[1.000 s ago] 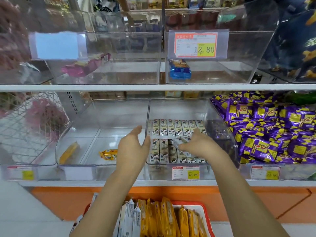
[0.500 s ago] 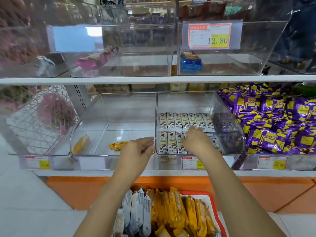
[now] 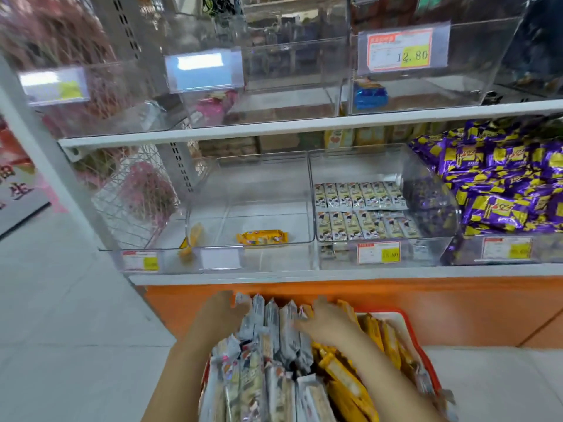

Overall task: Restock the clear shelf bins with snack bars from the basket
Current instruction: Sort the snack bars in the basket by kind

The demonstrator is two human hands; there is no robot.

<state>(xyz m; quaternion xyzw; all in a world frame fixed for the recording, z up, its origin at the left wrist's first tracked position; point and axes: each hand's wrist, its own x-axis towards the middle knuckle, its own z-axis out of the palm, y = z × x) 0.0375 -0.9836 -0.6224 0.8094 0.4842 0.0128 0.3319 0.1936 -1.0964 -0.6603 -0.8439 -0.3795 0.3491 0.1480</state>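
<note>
Below the shop shelf's clear bins (image 3: 268, 178), at lower centre, the red basket (image 3: 409, 325) holds silver-wrapped snack bars (image 3: 275, 322). The left hand (image 3: 224, 313) and right hand (image 3: 330, 325) touch them from either side. I cannot tell whether they grip.

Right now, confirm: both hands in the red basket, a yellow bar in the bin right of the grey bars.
Wrong: head view shows the yellow bar in the bin left of the grey bars. Left hand and right hand are in the red basket.
</note>
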